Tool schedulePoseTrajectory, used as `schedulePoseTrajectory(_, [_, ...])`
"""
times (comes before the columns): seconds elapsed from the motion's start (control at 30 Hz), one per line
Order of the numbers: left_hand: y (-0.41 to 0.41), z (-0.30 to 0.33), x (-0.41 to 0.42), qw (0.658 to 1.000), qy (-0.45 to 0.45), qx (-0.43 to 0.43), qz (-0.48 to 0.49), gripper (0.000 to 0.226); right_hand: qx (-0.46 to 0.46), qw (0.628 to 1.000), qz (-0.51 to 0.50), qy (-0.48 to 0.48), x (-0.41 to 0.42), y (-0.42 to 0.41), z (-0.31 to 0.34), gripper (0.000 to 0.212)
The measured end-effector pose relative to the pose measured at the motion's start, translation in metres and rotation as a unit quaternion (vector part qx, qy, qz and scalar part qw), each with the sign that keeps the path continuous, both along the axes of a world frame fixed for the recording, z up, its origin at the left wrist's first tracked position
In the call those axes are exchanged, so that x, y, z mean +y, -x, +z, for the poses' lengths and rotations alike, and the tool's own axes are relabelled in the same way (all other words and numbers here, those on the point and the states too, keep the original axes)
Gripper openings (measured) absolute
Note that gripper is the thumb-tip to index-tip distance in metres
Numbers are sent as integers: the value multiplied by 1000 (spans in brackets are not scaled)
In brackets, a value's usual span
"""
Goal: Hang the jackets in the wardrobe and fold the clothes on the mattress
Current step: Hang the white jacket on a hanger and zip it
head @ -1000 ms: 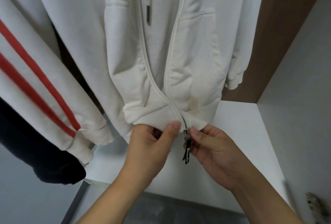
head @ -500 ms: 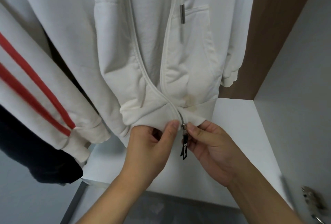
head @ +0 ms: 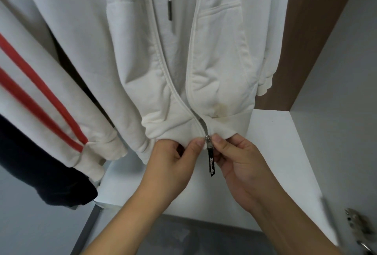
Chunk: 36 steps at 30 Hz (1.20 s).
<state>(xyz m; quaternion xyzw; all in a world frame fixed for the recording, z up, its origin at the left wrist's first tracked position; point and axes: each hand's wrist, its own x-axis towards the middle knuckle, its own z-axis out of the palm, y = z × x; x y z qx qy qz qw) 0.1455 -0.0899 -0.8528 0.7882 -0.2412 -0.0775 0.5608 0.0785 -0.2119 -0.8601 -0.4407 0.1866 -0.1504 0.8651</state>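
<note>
A white zip jacket point(head: 214, 54) hangs in the wardrobe, its front open above the hem. My left hand point(head: 173, 165) pinches the left side of the hem beside the zip. My right hand point(head: 240, 165) pinches the right hem at the metal zip slider point(head: 207, 138). A black pull tab point(head: 211, 164) hangs from the slider between my hands. A short length of zip above the slider looks joined.
A white garment with red stripes point(head: 40, 91) hangs at the left, with a dark garment point(head: 40, 173) below it. The white wardrobe shelf point(head: 285, 163) lies under the jacket, the brown back panel point(head: 310, 30) behind it, a white side wall point(head: 346, 71) at the right.
Both hands stay on the hem and slider. The drawstring tip has swung across the jacket front, and the view shifted slightly.
</note>
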Motion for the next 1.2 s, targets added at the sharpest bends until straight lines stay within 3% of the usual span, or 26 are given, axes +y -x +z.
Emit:
schedulePoseTrajectory(0.17, [-8, 10, 6, 980, -192, -14, -49, 53, 21, 999, -30, 17, -12, 0, 4, 11])
schedulePoseTrajectory(0.23, [-5, 16, 9, 971, -225, -58, -53, 48, 24, 998, -32, 39, -15, 1, 4, 12])
schedulePoseTrajectory(0.4, [6, 18, 2, 963, -235, -125, -45, 43, 49, 994, -31, 93, -17, 1, 2, 24])
schedulePoseTrajectory(0.57, [3, 4, -2, 963, -204, -175, -28, 38, 60, 989, -36, 131, -14, -1, -2, 51])
schedulePoseTrajectory(0.87, [-19, 19, 12, 933, -254, -247, -64, 34, 28, 984, -30, 171, -20, 2, -1, 12])
schedulePoseTrajectory(1.03, [-25, 34, 11, 909, -294, -284, -78, 38, 1, 983, -25, 184, -8, -6, -5, 25])
schedulePoseTrajectory(1.2, [-32, 46, 13, 906, -324, -258, -87, 33, 11, 976, -1, 218, 0, -13, -7, 40])
